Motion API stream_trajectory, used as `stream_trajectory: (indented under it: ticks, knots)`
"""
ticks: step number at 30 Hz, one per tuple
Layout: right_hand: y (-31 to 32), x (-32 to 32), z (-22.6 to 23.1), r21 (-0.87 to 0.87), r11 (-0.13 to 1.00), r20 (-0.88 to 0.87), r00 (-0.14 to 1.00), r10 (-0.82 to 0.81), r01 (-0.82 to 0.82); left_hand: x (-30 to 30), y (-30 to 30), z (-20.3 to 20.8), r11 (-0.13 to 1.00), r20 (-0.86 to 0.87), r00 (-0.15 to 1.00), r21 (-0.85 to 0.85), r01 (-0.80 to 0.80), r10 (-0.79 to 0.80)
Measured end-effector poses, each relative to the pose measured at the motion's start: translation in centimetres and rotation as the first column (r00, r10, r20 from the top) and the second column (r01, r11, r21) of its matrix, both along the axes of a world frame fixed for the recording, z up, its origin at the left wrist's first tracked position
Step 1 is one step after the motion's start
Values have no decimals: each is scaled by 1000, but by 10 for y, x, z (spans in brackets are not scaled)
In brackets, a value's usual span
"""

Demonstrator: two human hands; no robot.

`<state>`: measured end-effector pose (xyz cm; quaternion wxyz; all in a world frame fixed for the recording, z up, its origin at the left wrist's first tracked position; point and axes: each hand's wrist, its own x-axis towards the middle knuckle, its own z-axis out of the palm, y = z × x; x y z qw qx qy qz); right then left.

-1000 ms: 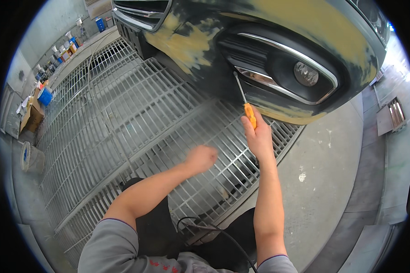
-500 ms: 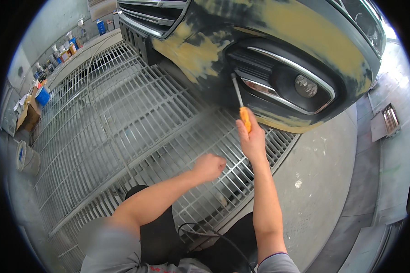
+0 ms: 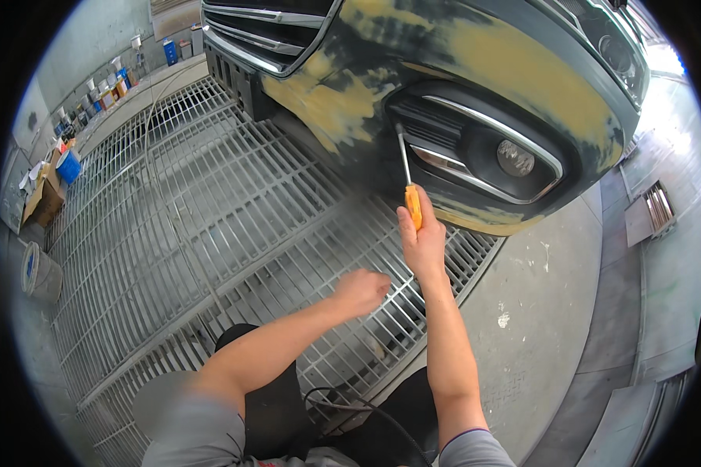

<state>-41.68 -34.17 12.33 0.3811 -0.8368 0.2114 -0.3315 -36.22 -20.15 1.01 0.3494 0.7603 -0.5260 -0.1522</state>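
My right hand (image 3: 424,240) is wrapped round the orange handle of a screwdriver (image 3: 412,201). Its metal shaft points up and away, the tip at the left edge of the fog lamp surround (image 3: 436,124) on a car bumper (image 3: 514,58). Dark grey with yellowish filler patches, the bumper fills the top right. Chrome trim (image 3: 442,162) and a round fog lamp (image 3: 516,158) sit just right of the tip. Over the floor grating, my left hand (image 3: 361,293) is curled closed, apart from the bumper; whether anything is in its fingers is hidden.
Metal floor grating (image 3: 210,194) spreads below and left, with a thin hose (image 3: 157,187) across it. A bucket (image 3: 42,272), a cardboard box (image 3: 47,194) and several cans (image 3: 105,97) stand along the left wall. A black cable (image 3: 382,409) loops between my legs.
The view has shifted slightly, so the bumper sits a little further left. The screwdriver tip stays at the same edge of the surround. My left hand is nearly unmoved.
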Motion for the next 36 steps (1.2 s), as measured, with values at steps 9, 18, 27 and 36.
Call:
stream_trajectory:
  ticks: [9,18,27,36]
  knots:
    - [12,12,-1,-113,994,44,999,0,5,-2,1,9,992,20,999,118,-51,49]
    - [29,21,17,-90,992,54,995,-89,93,3,1,16,932,78,995,361,32,-65]
    - [46,47,19,-109,991,95,993,-66,76,8,4,6,946,64,993,316,73,-98]
    - [58,70,22,-87,966,238,947,-216,242,11,6,-3,970,60,996,239,48,-64]
